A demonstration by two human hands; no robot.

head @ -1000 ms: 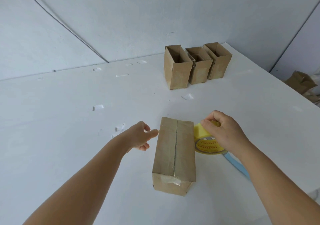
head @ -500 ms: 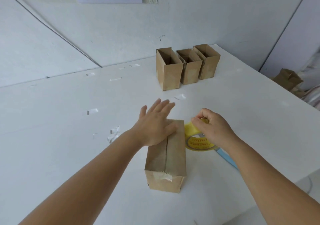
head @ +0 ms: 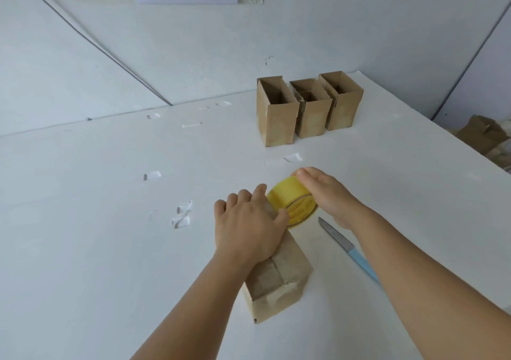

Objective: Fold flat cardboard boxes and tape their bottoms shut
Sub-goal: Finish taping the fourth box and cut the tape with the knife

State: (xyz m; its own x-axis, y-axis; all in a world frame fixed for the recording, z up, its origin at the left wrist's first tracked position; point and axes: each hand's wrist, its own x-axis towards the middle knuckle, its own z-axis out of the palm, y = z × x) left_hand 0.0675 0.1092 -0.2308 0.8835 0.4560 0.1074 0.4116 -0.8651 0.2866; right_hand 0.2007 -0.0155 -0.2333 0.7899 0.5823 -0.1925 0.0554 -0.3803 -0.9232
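Note:
A brown cardboard box lies on the white table, its closed bottom seam facing up with clear tape over the near end. My left hand presses flat on the box's far half, fingers spread over the far edge. My right hand grips a yellow tape roll held just past the box's far end, close against my left fingers. The box's far end is hidden under my left hand.
Three upright open boxes stand in a row at the table's back right. A blue-handled knife lies right of the box. Small tape scraps dot the table to the left. More cardboard sits beyond the right edge.
My left hand came from beside the box onto its top and now presses it. My right hand lifted the tape roll from beside the box to its far end, uncovering the knife.

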